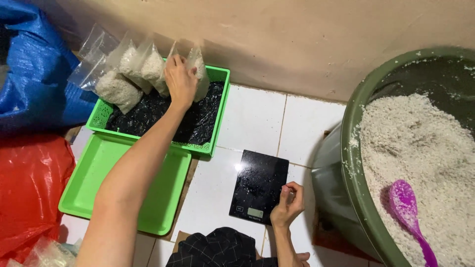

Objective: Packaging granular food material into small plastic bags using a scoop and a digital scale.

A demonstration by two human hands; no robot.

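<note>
My left hand [179,80] reaches far forward and grips a clear plastic bag of white rice [198,69], standing it in the green basket [217,109] lined with black plastic. Several other filled rice bags [129,74] lean at the basket's back left. My right hand [287,203] rests loosely curled at the right edge of a black digital kitchen scale [258,185] on the white tiled floor; it holds nothing that I can see.
A big green tub [354,168] at the right is full of white rice with a purple scoop [409,212] lying in it. A green tray [99,168] lies in front of the basket. Blue tarp [34,74] and a red plastic bag [29,188] sit at the left.
</note>
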